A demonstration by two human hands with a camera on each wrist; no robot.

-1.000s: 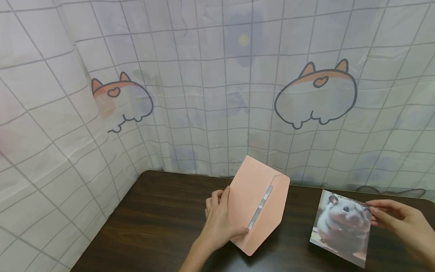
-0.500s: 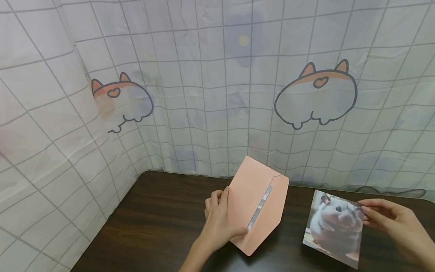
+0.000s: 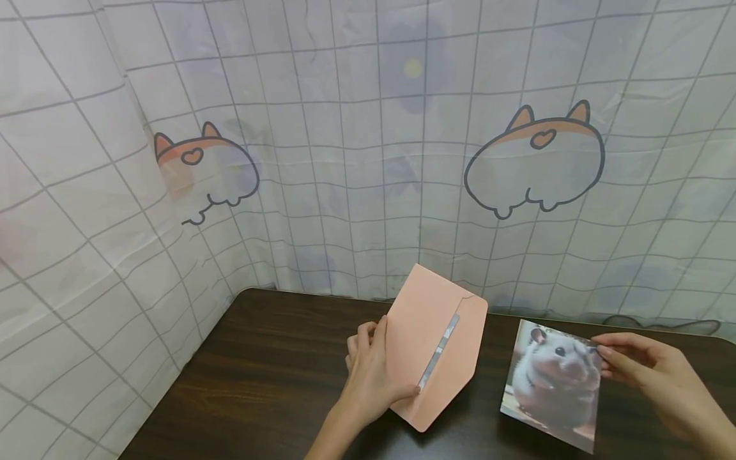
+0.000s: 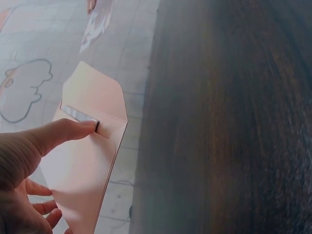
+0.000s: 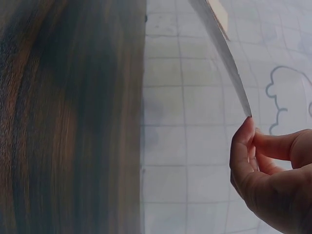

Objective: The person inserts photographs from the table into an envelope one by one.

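A peach envelope with its flap unfolded is held tilted by my left hand. In the left wrist view the thumb presses on its front at the opening, while the other fingers lie behind it. A pale grey-white strip of something tucked inside shows at the envelope's slit. To the right, my right hand pinches a photo card of a hamster by its upper right corner, picture side up. Seen from the right wrist, the card appears nearly edge-on between thumb and fingers.
Below both hands lies a dark wood-grain table. A white grid-patterned curtain with corgi drawings hangs behind it and along the left side. A dark looped line shows at the table's back right edge.
My right hand has moved left with the photo card, bringing it closer to the envelope. The left hand and the envelope have stayed almost still.
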